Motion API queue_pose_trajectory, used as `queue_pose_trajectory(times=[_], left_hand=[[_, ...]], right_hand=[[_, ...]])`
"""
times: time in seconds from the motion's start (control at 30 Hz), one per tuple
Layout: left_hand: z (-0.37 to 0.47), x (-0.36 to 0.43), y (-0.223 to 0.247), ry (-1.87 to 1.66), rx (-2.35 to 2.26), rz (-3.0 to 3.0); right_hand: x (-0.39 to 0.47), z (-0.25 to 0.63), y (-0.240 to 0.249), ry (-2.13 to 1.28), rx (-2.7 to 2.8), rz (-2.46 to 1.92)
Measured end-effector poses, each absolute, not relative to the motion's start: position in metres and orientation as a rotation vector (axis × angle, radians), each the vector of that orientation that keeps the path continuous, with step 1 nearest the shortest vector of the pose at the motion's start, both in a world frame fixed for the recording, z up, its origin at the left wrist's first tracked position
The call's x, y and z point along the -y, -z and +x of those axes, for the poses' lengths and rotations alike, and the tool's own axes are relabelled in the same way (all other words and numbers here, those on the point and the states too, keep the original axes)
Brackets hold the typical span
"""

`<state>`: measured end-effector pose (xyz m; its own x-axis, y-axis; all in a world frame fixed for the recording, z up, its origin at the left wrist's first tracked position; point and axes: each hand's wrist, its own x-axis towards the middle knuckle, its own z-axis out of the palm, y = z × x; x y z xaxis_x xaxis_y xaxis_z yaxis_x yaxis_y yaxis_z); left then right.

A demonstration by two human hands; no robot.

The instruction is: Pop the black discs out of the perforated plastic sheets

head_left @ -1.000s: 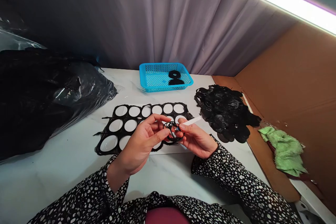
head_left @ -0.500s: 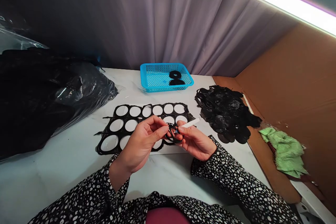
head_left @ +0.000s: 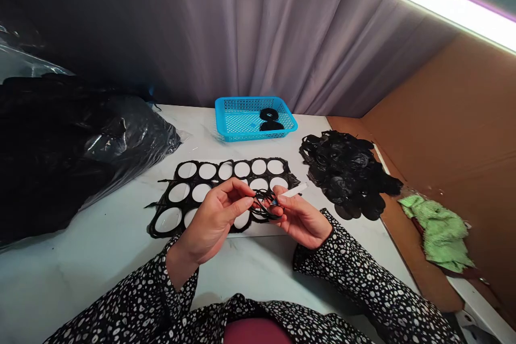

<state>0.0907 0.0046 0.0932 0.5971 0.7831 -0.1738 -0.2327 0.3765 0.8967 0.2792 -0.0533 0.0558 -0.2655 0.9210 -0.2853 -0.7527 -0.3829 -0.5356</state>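
My left hand [head_left: 220, 217] pinches the near side of a bunch of thin black rubbery rings [head_left: 264, 208] between thumb and forefinger. Opposite it, my right hand [head_left: 300, 215] is closed on a slim white-handled tool [head_left: 295, 190], whose small bluish tip is by the rings; its lower fingers also touch them. Whether that tip is a blade I cannot make out. Below both hands lies a black sheet [head_left: 192, 181] with rows of round holes, on a white backing. Part of the sheet is hidden by my hands.
A blue basket [head_left: 237, 134] with black rings [head_left: 269, 114] inside stands behind the sheet. To the right is a heap of black rubbery pieces [head_left: 346, 172], then a green cloth [head_left: 437, 234] by the cardboard wall [head_left: 455, 118]. A large bag of black material [head_left: 80, 156] fills the left.
My left hand has drawn slightly left, and the black rings are stretched a little wider between my hands. The white-handled tool has barely shifted.
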Motion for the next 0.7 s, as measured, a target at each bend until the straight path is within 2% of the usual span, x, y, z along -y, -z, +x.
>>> queue_pose_trajectory(times=[0.3,0.7], left_hand=[[0.087,-0.001,-0.092,-0.607,-0.582,0.862],[0.09,0.001,-0.095,-0.633,-0.487,0.893]], right_hand=[[0.067,0.278,-0.053,-1.921,0.416,-0.272],[0.065,0.275,-0.043,-1.882,0.397,-0.188]])
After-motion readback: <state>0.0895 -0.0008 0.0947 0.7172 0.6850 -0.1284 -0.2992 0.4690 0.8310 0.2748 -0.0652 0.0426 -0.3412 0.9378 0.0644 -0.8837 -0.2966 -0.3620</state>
